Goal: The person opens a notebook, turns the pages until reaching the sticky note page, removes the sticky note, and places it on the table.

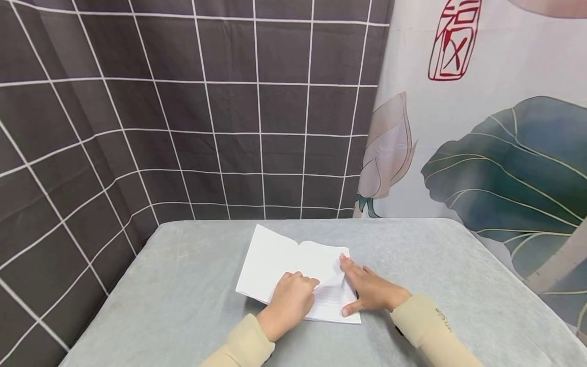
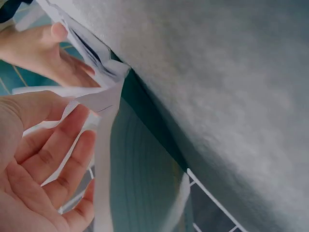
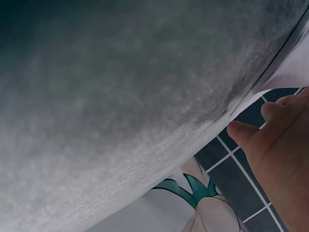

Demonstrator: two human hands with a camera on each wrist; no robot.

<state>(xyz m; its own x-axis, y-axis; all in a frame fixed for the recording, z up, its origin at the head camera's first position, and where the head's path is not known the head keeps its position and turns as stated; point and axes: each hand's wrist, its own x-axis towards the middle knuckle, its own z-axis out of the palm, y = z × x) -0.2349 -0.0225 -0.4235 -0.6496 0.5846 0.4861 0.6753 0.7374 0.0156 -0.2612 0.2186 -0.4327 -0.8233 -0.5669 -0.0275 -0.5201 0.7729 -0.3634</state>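
Note:
An open notebook (image 1: 275,255) with white pages lies on the table, its left side lifted at a slant. My left hand (image 1: 293,295) is over the lower middle, pinching a page between thumb and forefinger; the left wrist view shows that page (image 2: 99,100) bent at the fingertips. A green cover (image 2: 145,125) shows under the pages there. My right hand (image 1: 369,288) rests at the right edge of the notebook, fingers spread and thumb on the lower right corner. In the right wrist view only part of the right hand (image 3: 280,145) shows, beside the pages.
The table (image 1: 174,290) has a grey cloth cover. Behind it hangs a dark curtain (image 1: 229,107) with a white grid, and on the right a pale curtain (image 1: 412,61) printed with a lotus bud and leaf.

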